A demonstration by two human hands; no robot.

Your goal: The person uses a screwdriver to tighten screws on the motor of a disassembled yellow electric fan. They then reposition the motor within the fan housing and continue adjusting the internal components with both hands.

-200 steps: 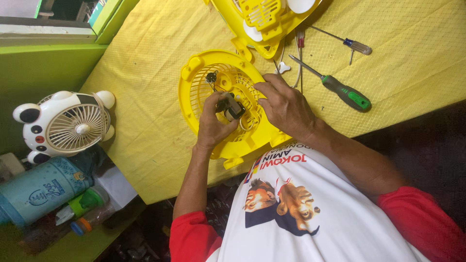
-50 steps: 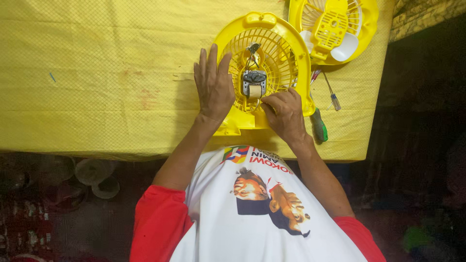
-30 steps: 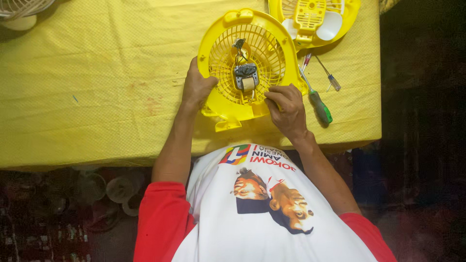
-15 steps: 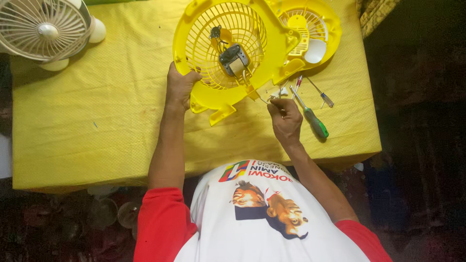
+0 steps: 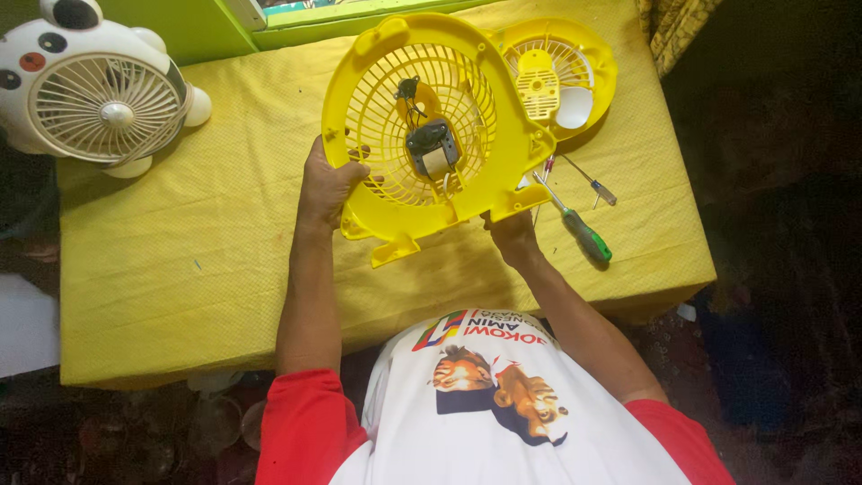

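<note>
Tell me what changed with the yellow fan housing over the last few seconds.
The yellow fan housing, earlier flat on the table, is now raised and tilted up. The left hand has shifted from beside the motor to grip the left rim; the right hand holds the lower right edge. The green-handled screwdriver, second yellow housing and yellow tablecloth stayed put.

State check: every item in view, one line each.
yellow fan housing: lifted, tilted, motor mounted in the grille
left hand: gripping the housing's left rim
right hand: holding the housing's lower right edge
second yellow grille: flat on the table
green-handled screwdriver: lying on the cloth
white fan: assembled, upright
</note>
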